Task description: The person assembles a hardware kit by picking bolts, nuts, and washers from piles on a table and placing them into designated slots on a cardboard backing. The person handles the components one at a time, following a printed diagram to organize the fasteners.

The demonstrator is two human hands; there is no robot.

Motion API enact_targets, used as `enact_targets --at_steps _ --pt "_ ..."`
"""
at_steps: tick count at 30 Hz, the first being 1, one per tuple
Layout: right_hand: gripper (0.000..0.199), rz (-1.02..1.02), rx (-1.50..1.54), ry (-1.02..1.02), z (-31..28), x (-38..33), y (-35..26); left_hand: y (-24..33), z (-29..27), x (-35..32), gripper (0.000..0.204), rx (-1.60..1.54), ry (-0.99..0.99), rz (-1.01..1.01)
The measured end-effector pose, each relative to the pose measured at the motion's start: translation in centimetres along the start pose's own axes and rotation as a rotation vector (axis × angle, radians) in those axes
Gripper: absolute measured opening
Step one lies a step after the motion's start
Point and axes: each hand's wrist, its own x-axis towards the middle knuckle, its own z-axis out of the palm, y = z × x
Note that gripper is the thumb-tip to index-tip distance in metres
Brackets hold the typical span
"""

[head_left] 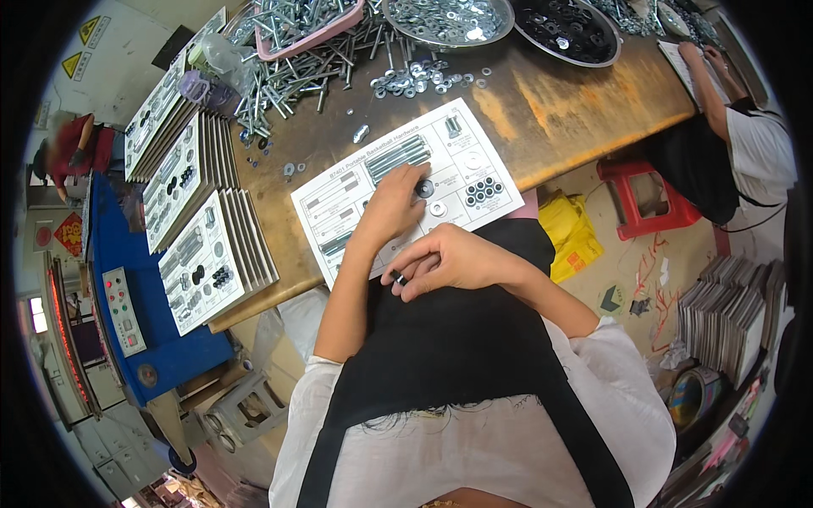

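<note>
Nearest item: right hand (449,262), curled over the black apron at the near table edge, fingers drawn together on a small dark piece (400,278) that peeps out between thumb and forefinger (kind not discernible; most of it is buried in the fist).

Left hand (391,207): resting flat-ish on the white printed hardware card (406,182), fingertips (417,175) closed down on a dark round washer (425,189) pressed against the card. Whether it is pinched or merely pinned under the fingers cannot be told.

Relation of note: the card lies just beyond and slightly left of the right hand, its long axis running from near left to far right. The left hand is already on it; the right sits just short of its near edge.

On the card: long silver bolts (398,157) at the far side, a silver washer (438,207) right of the left hand, a cluster of black nuts (483,191) toward the right end.

Surroundings: worn wooden table (576,102); loose silver bolts and washers (423,78) scattered at its far side; round metal tray of washers (449,21); stacked filled cards (203,245) at left. A second person's arm (707,80) works at the far right corner, cut off by the rim.
</note>
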Motion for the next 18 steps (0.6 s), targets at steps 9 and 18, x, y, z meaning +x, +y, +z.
enact_targets --at_steps 9,18 --pt "0.033 -0.173 0.091 0.302 -0.3 -0.1 -1.8 5.3 -8.2 -5.8 0.036 -0.270 0.404 0.359" --pt "0.029 -0.172 0.131 0.237 0.6 1.6 -0.4 6.1 -7.1 -8.4 0.039 -0.341 0.492 0.252"
